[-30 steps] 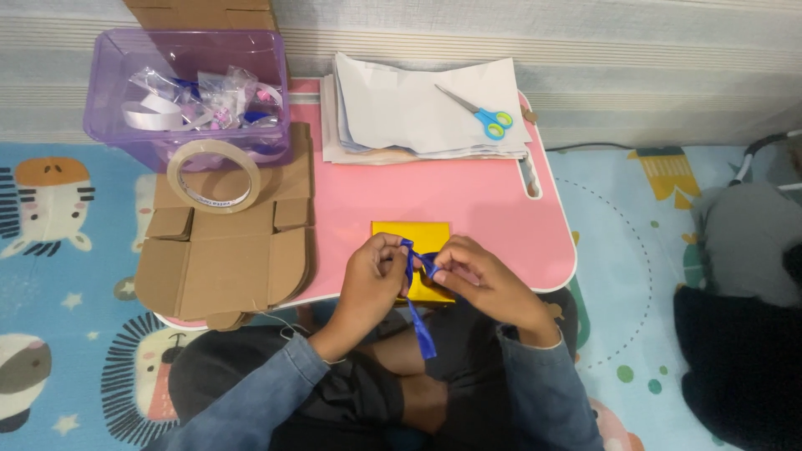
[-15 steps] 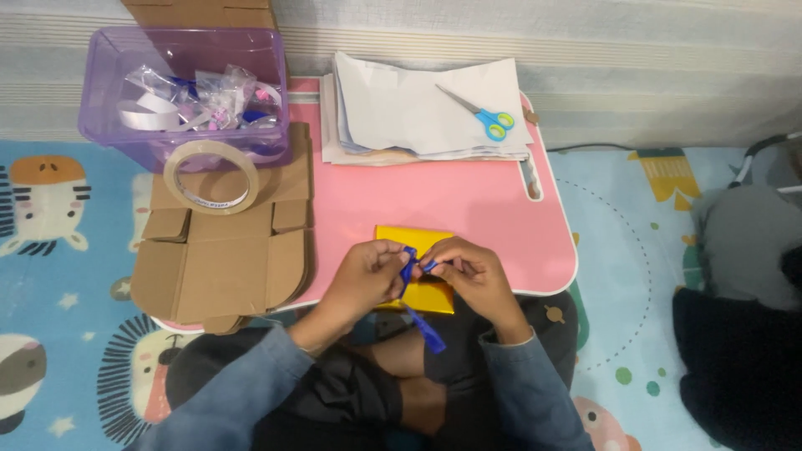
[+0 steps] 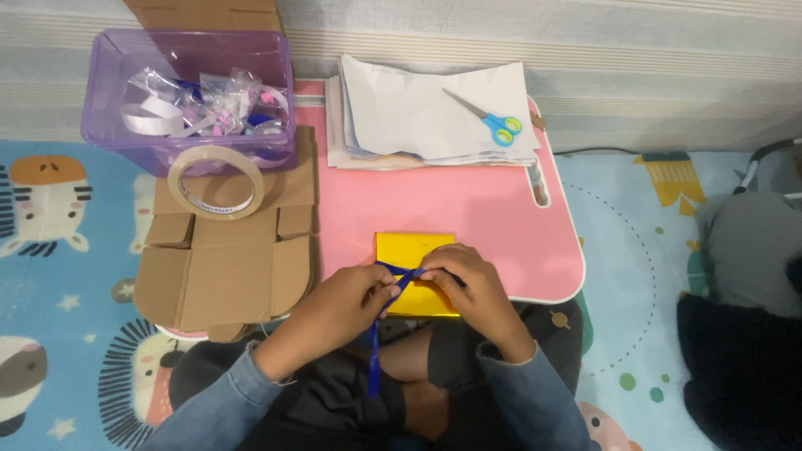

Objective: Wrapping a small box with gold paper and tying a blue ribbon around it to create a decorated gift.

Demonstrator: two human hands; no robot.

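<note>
Both hands pinch a blue ribbon (image 3: 399, 288) over a small gold-wrapped box (image 3: 413, 250): the left hand (image 3: 338, 309) has its grip closed on one strand, the right hand (image 3: 464, 288) on the other, and a loose tail hangs toward the lap. The wrapping looks finished and the ribbon already crosses the box; the knot or bow seems not yet formed. That box sits at the near edge of a pink tabletop (image 3: 493, 217), with stacked paper (image 3: 418, 117), scissors (image 3: 493, 121), flattened cardboard (image 3: 225, 267), a tape roll (image 3: 215, 182) and a purple bin (image 3: 192, 83) around, on a cartoon-print play mat (image 3: 67, 250).
</note>
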